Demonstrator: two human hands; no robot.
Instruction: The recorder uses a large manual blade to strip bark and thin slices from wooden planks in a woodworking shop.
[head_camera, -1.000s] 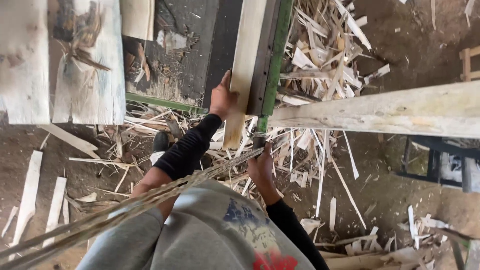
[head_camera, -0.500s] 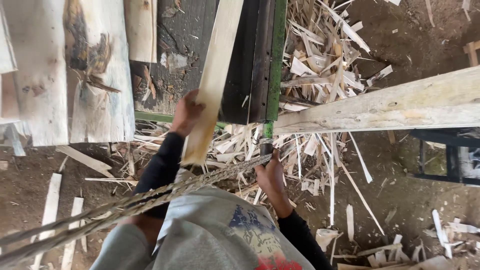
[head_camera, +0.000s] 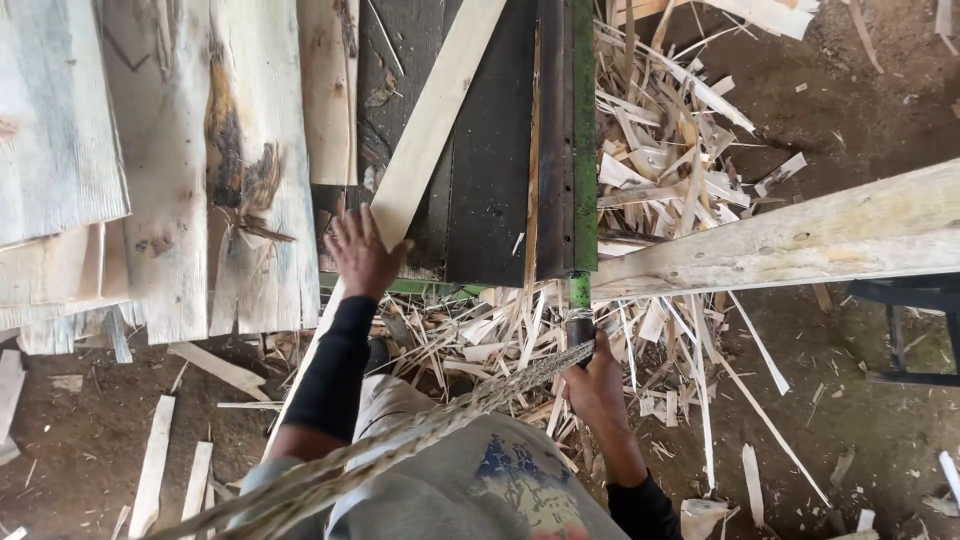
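Observation:
My left hand (head_camera: 362, 252) rests on a long pale wooden board (head_camera: 432, 112) that lies slanted across the dark machine table (head_camera: 490, 180); the fingers curl over the board's near part. My right hand (head_camera: 592, 378) is closed around a dark handle (head_camera: 579, 318) that hangs below the table's green edge rail (head_camera: 584, 130). A braided rope (head_camera: 430, 425) runs from near that handle back across my chest. Both arms wear black sleeves.
Wide rough planks (head_camera: 200, 170) are stacked at the left. A thick pale beam (head_camera: 800, 240) juts out to the right. Heaps of wood slivers and offcuts (head_camera: 660, 180) cover the dirt floor under and beside the table. A dark metal frame (head_camera: 920, 300) stands at the far right.
The pale board has swung leftward and now lies slanted over the table, my left hand moving left with it. My right hand has stayed at the handle.

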